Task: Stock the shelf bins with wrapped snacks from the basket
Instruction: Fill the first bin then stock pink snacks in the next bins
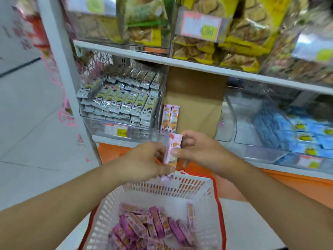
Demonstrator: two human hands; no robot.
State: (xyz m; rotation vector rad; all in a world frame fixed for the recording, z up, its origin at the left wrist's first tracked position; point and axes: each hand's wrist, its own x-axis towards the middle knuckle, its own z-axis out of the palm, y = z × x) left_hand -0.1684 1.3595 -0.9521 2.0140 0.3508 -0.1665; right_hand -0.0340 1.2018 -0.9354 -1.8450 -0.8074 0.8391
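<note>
Both hands' fingers (177, 152) pinch an upright pink snack (173, 150), hiding its lower edge.

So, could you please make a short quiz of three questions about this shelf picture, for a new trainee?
1. True or false: both hands hold the pink snack bars above the basket.
2. How many pink bars already stand in the clear middle bin? A) none B) two C) ten
3. Fill in: the bin of grey-green packets is to the ____ of the middle bin.

Key: 1 true: left hand and right hand both pinch them. 2 B. 3 left.
</note>
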